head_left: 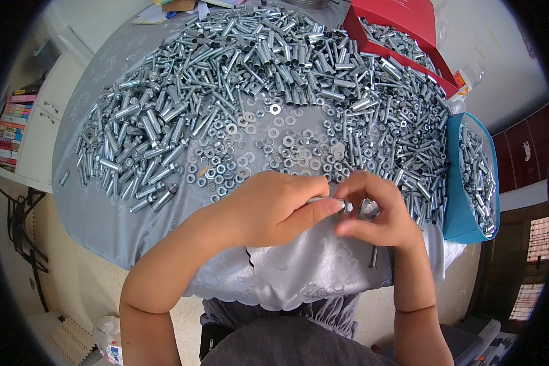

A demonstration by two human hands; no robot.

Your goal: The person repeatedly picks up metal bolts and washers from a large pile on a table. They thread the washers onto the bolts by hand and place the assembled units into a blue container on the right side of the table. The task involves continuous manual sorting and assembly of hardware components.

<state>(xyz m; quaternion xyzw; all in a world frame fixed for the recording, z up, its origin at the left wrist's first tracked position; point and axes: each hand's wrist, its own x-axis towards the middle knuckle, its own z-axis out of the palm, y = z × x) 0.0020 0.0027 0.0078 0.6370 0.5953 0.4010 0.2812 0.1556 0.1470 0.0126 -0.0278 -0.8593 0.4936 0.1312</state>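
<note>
A person's left hand (271, 210) pinches a metal fastener (347, 207) above the near side of a cloth-covered table (97, 219); the right hand (384, 210) curves around its end, thumb and forefinger apart, any grip by its hidden fingers impossible to tell. A loosened pinch could drop the smooth piece among similar nuts and washers (315, 165), leaving it hard to pick out.

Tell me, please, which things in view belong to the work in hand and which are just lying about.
Apparently part of the work:
silvery metal fastener in the left hand
silvery metal nuts, flat round washers and silvery metal tubes
red rectangular box and blue open-topped bin, both holding metal pieces

Apparently just lying about:
row of multicoloured books
white plastic bag
</note>
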